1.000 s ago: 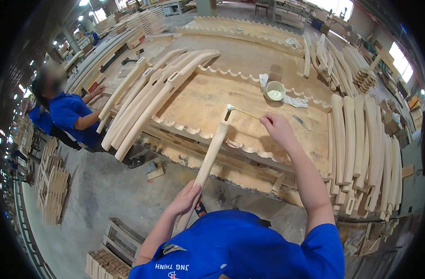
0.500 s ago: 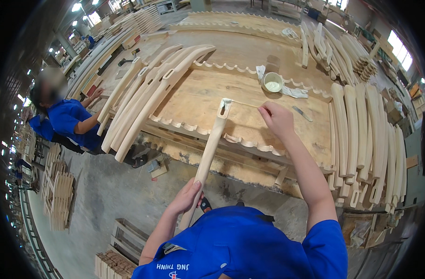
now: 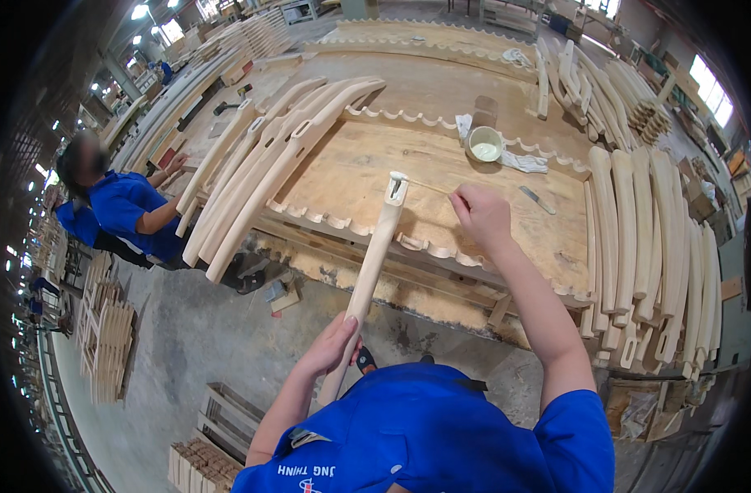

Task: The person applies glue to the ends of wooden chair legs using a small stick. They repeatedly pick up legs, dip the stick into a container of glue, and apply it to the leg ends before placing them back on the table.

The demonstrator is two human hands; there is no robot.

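gripping a slotted wooden post (image 3: 375,251) low down in the left hand (image 3: 332,345), slanting upward across the scalloped rail (image 3: 330,221); probably stiff and moderately heavy, best held around the smooth shaft. pinching a thin stick (image 3: 429,187) in the right hand (image 3: 482,215), likely light and snappable, best taken at the end away from the white paste (image 3: 399,176).

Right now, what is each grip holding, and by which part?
Left grip: the wooden piece, on the half nearer the body. Right grip: the thin stick, by its right end.
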